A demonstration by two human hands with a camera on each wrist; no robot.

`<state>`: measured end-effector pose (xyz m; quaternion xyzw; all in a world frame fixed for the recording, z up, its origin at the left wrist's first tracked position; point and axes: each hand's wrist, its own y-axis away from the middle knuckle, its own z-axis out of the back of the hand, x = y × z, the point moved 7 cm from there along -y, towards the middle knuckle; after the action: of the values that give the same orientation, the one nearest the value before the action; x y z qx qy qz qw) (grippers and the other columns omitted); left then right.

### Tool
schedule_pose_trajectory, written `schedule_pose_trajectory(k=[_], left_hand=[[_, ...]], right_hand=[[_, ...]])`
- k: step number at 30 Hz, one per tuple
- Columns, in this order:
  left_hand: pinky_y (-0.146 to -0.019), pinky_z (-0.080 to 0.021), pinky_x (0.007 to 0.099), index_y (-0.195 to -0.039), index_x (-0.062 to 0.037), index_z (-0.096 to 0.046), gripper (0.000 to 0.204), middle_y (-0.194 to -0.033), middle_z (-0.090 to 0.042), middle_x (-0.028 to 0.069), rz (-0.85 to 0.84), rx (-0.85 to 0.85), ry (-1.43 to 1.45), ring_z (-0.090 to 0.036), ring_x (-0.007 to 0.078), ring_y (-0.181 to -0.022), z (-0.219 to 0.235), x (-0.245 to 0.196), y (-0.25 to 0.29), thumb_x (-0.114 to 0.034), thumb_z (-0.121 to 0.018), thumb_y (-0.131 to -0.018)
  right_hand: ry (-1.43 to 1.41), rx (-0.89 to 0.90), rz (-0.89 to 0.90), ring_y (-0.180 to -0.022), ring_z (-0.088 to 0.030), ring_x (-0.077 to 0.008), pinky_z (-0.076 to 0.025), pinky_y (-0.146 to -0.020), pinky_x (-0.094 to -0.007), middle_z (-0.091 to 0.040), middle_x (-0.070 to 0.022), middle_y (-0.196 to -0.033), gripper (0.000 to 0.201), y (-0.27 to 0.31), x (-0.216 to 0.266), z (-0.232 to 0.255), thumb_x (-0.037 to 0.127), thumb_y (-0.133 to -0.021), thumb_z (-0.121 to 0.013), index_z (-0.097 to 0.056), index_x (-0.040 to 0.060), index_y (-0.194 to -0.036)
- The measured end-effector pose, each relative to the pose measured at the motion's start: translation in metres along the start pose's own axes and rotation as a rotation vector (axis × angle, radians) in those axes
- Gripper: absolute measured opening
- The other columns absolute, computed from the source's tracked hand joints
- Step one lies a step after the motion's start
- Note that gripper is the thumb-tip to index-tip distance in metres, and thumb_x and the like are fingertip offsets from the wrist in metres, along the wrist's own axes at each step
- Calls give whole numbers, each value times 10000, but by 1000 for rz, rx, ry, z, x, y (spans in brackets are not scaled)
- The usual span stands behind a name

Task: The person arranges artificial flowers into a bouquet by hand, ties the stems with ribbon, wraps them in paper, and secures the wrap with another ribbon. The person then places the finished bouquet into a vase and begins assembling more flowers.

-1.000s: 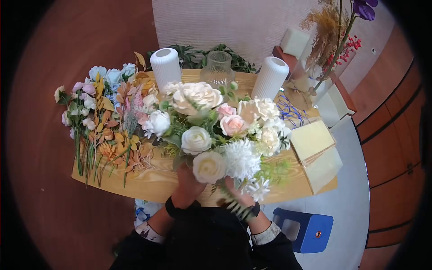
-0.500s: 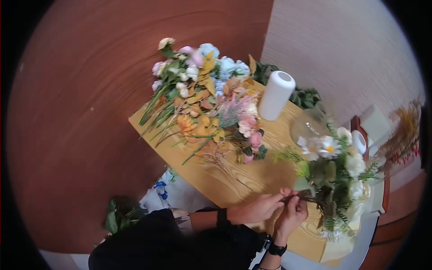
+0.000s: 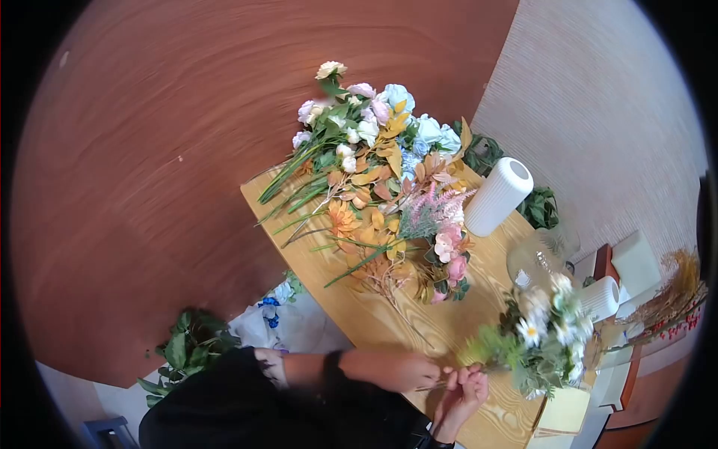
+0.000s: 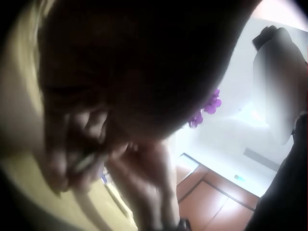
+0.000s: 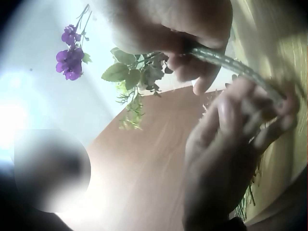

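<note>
A bouquet of white flowers and greenery lies sideways over the table's right part in the head view, its blooms pointing right. My right hand grips its stems just behind the foliage. My left hand is right beside it, on the stem side. In the right wrist view a green stem comes out of my right hand, and my left hand's fingers pinch its lower end. In the left wrist view my left hand is dark and close, with my right hand beyond it.
Loose flowers and leaf sprays cover the table's far left. Behind stand a white ribbed vase, a clear glass vase and another white vase. Yellowish sheets lie at the right edge. Leafy greenery stands by the floor.
The bouquet has gone from upright before my body to lying over to the right. Both hands have come close together on its stems. The head view has turned left.
</note>
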<state>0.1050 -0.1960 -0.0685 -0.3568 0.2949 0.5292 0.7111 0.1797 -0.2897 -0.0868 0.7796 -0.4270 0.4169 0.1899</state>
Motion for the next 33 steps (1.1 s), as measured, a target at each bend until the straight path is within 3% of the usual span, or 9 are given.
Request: schedule_pose_trajectory(k=[3, 5, 8, 10, 13, 20, 26, 28, 33], left_hand=[[-708, -468, 346, -911, -45, -603, 132, -819, -617, 81, -48, -505, -169, -592, 223, -764, 103, 13, 47, -111, -521, -833], [-653, -464, 283, -946, -13, -581, 141, -814, -607, 91, 420, -803, -1, -565, 149, -716, 180, 44, 86, -93, -534, -839], [-673, -481, 306, -920, 23, -609, 162, -854, -631, 148, 451, -1298, -380, -612, 211, -760, 270, 82, 152, -79, -547, -810], [-737, -475, 350, -946, 33, -602, 195, -924, -617, 196, 495, -1389, -656, -607, 296, -833, 305, 104, 182, -93, -542, -811], [-787, -460, 380, -962, 49, -593, 227, -1009, -591, 228, 635, -1328, -858, -580, 347, -904, 329, 126, 194, -111, -548, -807], [-743, -451, 414, -951, 16, -607, 215, -887, -616, 226, 716, -1285, -534, -599, 356, -856, 343, 168, 201, -145, -559, -816], [-612, -475, 292, -944, 46, -598, 172, -707, -610, 132, 692, -1392, -573, -612, 164, -648, 346, 128, 194, -71, -500, -863], [-556, -466, 278, -904, 46, -613, 167, -635, -597, 93, 431, -1617, -311, -596, 126, -603, 351, 134, 204, -47, -478, -870], [-578, -489, 256, -880, 68, -589, 207, -774, -620, 74, 322, -1597, -125, -597, 102, -656, 362, 138, 207, -59, -428, -911]], right_hand=[[62, -155, 156, -594, -431, -109, -388, -564, -232, -474, -48, -717, 148, 2, 13, 40, 126, -865, -551, -472, 3, -892], [13, -143, 179, -570, -409, -99, -372, -548, -227, -465, -41, -713, 128, 5, 22, 43, 123, -872, -542, -475, 19, -907], [5, -108, 221, -575, -398, -79, -331, -516, -210, -464, -34, -749, 140, 11, 28, 45, 149, -896, -517, -479, 29, -959], [171, -379, 45, -736, -512, -131, -434, -588, -263, -538, -60, -811, 28, 21, 34, 38, 78, -818, -524, -511, 57, -805], [205, -332, 49, -768, -515, -146, -449, -632, -306, -526, -50, -849, 21, 21, 25, 52, 51, -829, -494, -495, 61, -848], [73, -400, 4, -734, -498, -152, -450, -667, -336, -519, -50, -844, 76, 19, 20, 60, 76, -828, -535, -491, 59, -888], [-141, -335, 19, -624, -413, -109, -371, -555, -243, -473, -31, -781, 150, 15, 18, 61, 124, -827, -592, -495, 46, -911], [-155, -342, 17, -589, -376, -99, -337, -525, -225, -459, -22, -757, 161, 15, 20, 61, 115, -819, -601, -495, 44, -917], [-176, -330, 11, -586, -380, -104, -338, -525, -222, -465, -26, -754, 177, 15, 21, 59, 109, -809, -609, -497, 40, -926]])
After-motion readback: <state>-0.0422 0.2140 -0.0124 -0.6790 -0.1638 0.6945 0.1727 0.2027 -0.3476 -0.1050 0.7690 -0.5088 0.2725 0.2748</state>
